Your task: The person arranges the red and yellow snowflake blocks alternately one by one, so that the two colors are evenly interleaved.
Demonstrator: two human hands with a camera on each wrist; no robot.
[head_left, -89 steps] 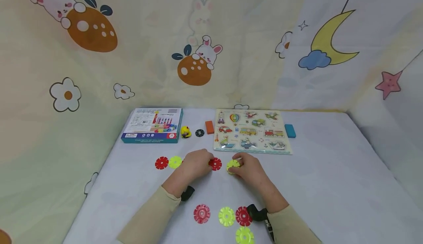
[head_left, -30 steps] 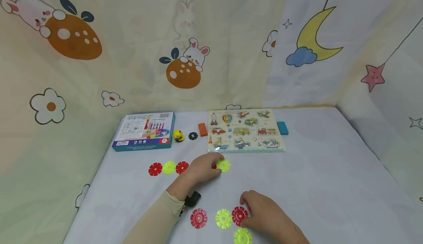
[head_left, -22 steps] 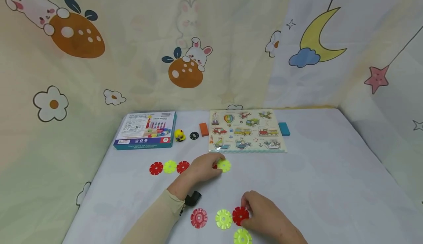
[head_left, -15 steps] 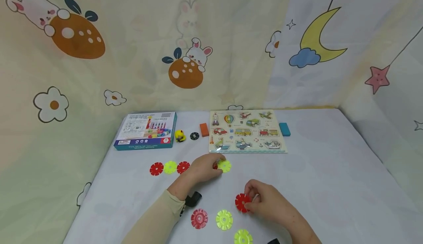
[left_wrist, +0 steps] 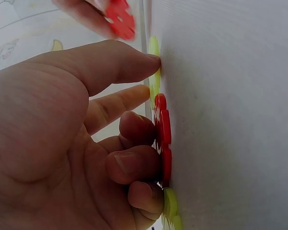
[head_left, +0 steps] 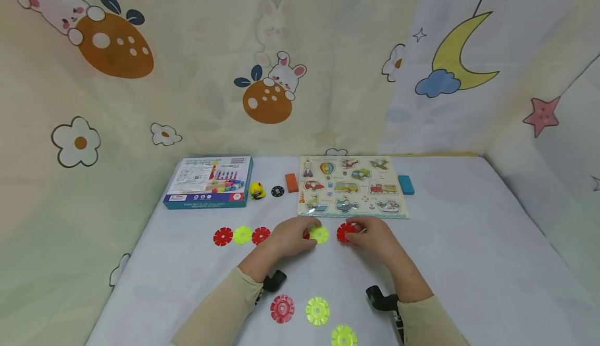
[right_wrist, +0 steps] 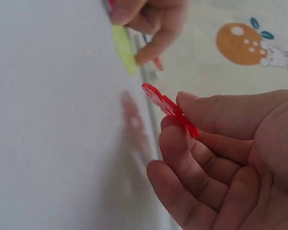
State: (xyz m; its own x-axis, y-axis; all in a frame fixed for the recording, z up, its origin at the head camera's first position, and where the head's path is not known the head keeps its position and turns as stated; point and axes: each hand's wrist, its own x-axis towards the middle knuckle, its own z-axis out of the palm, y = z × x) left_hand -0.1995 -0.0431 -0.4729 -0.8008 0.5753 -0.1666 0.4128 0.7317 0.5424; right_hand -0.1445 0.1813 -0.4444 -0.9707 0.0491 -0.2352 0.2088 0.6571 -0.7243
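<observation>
My right hand (head_left: 377,236) pinches a red snowflake disc (head_left: 344,233) between thumb and fingers; in the right wrist view that red disc (right_wrist: 161,101) is tilted and off the white cloth. Just left of it, my left hand (head_left: 288,237) has thumb and forefinger at opposite edges of a yellow-green snowflake disc (head_left: 320,234) lying flat. Its other fingers curl against a red disc (left_wrist: 166,139), mostly hidden from the head view. The row continues leftward with a red disc (head_left: 261,235), a yellow-green disc (head_left: 242,235) and another red disc (head_left: 223,236); the hand covers part of the row.
Nearer me lie a loose red disc (head_left: 282,309) and two yellow-green discs, one (head_left: 317,311) beside it and one (head_left: 344,336) lower. Behind the row stand a box (head_left: 208,182), yellow duck (head_left: 257,190), black chip (head_left: 277,191), orange block (head_left: 291,182), picture puzzle (head_left: 351,187) and blue block (head_left: 405,185).
The yellow-green disc from my right hand now lies at the row's right end, under my left hand. My right hand has picked up a red disc near me and carried it forward beside it.
</observation>
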